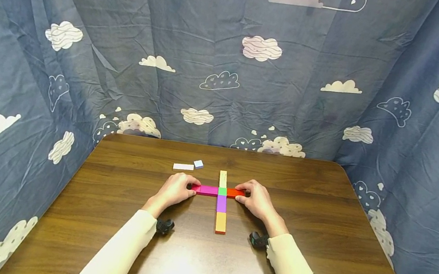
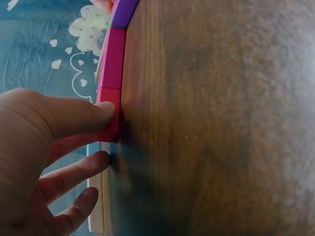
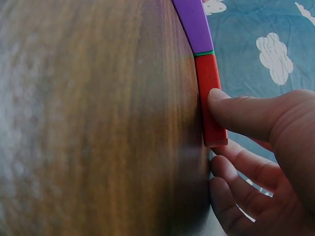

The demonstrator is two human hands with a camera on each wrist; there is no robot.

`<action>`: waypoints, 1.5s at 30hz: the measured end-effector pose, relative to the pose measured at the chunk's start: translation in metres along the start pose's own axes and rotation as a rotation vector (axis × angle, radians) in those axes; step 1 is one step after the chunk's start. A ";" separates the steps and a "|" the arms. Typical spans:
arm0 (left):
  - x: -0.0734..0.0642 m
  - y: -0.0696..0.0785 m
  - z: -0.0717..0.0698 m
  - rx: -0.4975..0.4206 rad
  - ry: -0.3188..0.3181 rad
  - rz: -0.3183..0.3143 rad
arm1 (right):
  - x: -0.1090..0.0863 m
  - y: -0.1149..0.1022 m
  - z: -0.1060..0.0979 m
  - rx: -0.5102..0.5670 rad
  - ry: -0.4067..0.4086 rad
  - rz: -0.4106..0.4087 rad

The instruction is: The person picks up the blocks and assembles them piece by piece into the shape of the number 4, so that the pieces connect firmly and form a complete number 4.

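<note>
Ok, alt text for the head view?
Left hand pinching a pink block, right hand a red block, at opposite ends of a block cross on a wooden table; a white block and pale blue block lie beyond. Cloud-patterned cloth hangs behind.

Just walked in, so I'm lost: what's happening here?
Colored blocks form a cross on the table. A person's left grip pinches the pinkish-red block at the cross's left end; their right grip pinches the red block at the right end. A green block is at the crossing. A white block and a pale blue block lie apart.
</note>
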State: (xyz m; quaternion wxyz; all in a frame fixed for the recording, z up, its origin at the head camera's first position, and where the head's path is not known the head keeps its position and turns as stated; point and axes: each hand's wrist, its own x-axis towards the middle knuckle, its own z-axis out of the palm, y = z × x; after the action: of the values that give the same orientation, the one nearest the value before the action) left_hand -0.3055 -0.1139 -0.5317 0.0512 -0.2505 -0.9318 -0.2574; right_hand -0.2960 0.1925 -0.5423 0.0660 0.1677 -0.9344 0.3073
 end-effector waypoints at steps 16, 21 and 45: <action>0.000 0.001 -0.002 0.002 -0.005 0.000 | 0.000 0.000 -0.001 0.004 -0.007 0.005; 0.001 0.001 -0.005 -0.041 -0.003 0.006 | 0.001 0.001 0.000 0.004 -0.003 0.001; 0.023 -0.020 -0.046 -0.040 0.168 -0.162 | 0.001 0.001 0.000 0.006 -0.009 0.004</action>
State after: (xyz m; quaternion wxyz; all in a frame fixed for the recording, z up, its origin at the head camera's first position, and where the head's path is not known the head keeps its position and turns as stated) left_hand -0.3372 -0.1422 -0.4956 0.1030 -0.1531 -0.9362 -0.2991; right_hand -0.2976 0.1934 -0.5428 0.0606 0.1677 -0.9341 0.3093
